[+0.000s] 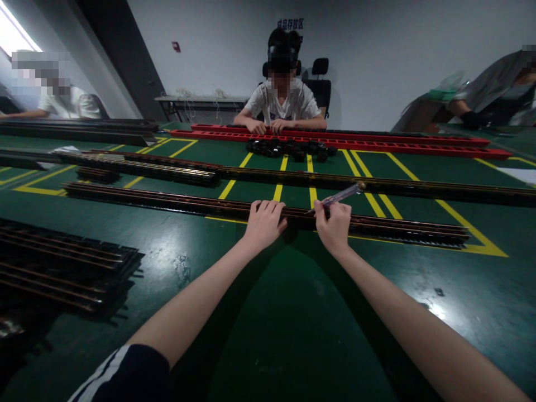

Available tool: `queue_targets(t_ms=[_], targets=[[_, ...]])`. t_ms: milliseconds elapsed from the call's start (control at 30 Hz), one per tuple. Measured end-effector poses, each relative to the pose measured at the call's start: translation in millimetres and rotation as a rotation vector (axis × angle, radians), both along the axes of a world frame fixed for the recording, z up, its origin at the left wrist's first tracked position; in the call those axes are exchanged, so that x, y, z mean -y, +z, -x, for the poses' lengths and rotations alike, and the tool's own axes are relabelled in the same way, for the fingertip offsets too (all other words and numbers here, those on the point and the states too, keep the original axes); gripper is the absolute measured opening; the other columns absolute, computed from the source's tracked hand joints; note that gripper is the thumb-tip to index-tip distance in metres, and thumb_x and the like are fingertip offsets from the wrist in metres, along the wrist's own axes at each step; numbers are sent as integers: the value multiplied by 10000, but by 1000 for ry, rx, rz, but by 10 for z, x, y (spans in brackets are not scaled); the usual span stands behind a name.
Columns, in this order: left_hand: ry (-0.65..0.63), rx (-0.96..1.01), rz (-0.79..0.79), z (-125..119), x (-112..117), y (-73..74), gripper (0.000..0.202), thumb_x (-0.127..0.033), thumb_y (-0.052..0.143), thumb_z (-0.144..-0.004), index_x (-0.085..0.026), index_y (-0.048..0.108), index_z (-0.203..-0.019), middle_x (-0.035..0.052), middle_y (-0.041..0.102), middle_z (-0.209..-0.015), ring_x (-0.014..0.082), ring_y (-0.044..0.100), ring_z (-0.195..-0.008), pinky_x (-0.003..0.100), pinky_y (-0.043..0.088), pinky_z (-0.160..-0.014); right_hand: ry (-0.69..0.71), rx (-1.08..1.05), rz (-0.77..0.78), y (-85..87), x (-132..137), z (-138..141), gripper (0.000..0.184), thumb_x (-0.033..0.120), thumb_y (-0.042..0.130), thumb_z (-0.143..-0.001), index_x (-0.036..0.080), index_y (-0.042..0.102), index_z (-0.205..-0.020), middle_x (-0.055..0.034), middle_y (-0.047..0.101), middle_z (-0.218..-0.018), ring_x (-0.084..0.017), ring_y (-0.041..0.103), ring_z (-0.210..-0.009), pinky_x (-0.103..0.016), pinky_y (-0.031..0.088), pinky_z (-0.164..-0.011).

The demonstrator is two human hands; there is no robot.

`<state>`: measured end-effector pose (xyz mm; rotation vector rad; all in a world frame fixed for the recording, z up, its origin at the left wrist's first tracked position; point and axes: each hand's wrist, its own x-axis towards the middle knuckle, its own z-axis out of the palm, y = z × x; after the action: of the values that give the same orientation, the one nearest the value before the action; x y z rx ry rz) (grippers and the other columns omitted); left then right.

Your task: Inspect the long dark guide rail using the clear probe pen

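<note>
A long black rail with copper-coloured strips (402, 226) lies across the green table in front of me. My left hand (264, 223) rests over its middle, fingers curled across the top toward the far edge and thumb on the right. Just right of it, my right hand (335, 223) is closed around a screwdriver with a clear handle (345, 193). The handle slants up to the right, and the thin shaft points down left at the rail. Whether the tip touches the rail I cannot tell.
Behind lies another long black rail (419, 187). A stack of black rails (62, 268) is at near left. Red ladder-like frames (377, 142) and a pile of small black parts (288, 149) lie by a person (285, 103) opposite. Other people sit left and right.
</note>
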<state>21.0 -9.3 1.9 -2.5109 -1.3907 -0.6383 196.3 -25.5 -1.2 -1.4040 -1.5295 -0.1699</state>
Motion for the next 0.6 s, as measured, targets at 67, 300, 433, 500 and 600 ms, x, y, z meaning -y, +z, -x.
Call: queue_targets(t_ms=[67,300,433,500,600], targets=[[2,0,1,-8,5,-1,334,-311,411,-905,-166,556,-1168,96,624,-1180,255,531,-1097,460,324,-998,2,-4,1,2,1,1,370,435,397,-912,212,486,-630,-56,617,-683,-204,544,-697,-383,347,-739],[21,11,-4,-14,15,-12,324,-292,406,-900,-171,564,-1156,103,624,-1178,263,530,-1100,493,290,-1035,9,-5,25,18,12,15,405,475,358,-923,219,485,-636,-52,619,-689,-205,550,-713,-387,351,-744],[28,12,-13,-14,20,-7,333,-270,387,-901,-153,571,-1152,114,626,-1166,264,529,-1094,487,289,-1036,3,17,15,13,8,14,405,472,358,-923,218,486,-636,-52,621,-685,-202,549,-704,-383,350,-741],[28,6,-16,-15,23,-5,339,-260,390,-896,-147,568,-1161,117,625,-1168,265,526,-1096,485,288,-1036,-2,23,7,8,2,11,388,455,373,-920,216,484,-635,-57,626,-692,-203,549,-701,-381,349,-742],[31,-1,-17,-19,25,-6,343,-251,385,-895,-157,562,-1175,109,621,-1181,260,521,-1104,478,288,-1037,-2,11,-8,3,-3,7,359,424,395,-914,214,485,-636,-63,634,-706,-205,555,-711,-381,347,-749]])
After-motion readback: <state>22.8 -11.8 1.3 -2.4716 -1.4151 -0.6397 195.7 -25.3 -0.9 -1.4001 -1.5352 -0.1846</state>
